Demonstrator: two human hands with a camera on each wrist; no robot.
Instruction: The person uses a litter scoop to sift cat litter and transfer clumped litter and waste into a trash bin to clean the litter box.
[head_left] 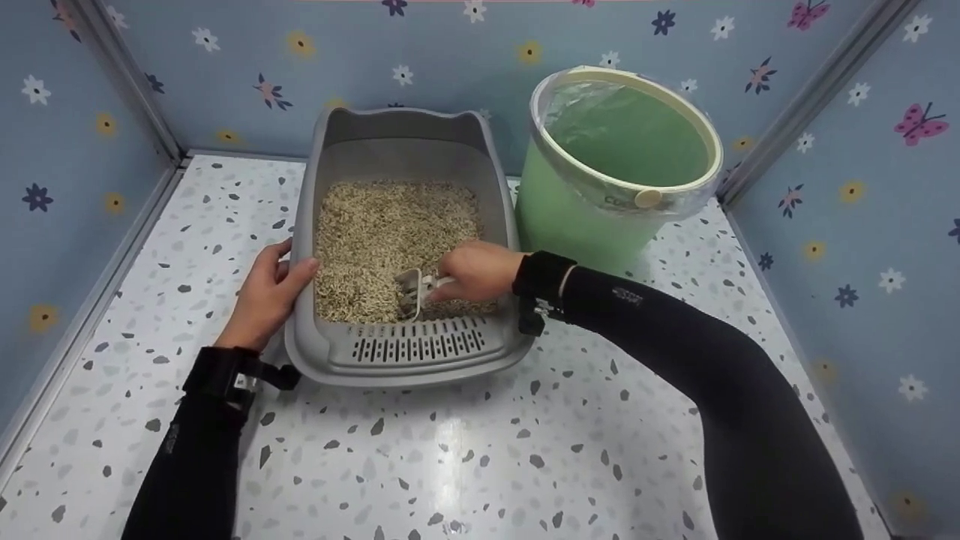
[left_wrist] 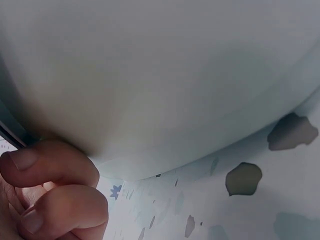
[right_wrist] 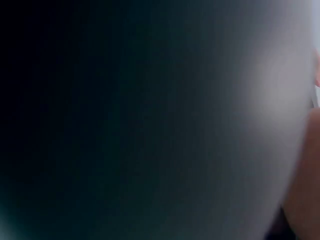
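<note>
A grey litter box [head_left: 397,154] with a slotted front ledge stands on the speckled surface, spread with tan pellet litter [head_left: 382,232]. On its left side my left hand [head_left: 266,300] grips the rim, thumb over the top edge. The left wrist view shows bent fingers [left_wrist: 67,207] below the box's outer wall [left_wrist: 165,90]. My right hand [head_left: 480,270] reaches over the right rim and holds a light litter scoop [head_left: 412,294] by its handle. The scoop's head is tilted down in the litter close to the ledge. A blurred dark surface fills most of the right wrist view.
A green bin [head_left: 585,232] with a cream rim and clear liner stands right behind the box, close to its right side. Blue flowered panels [head_left: 247,45] enclose the back and both sides. White speckled surface [head_left: 480,465] extends in front of the box.
</note>
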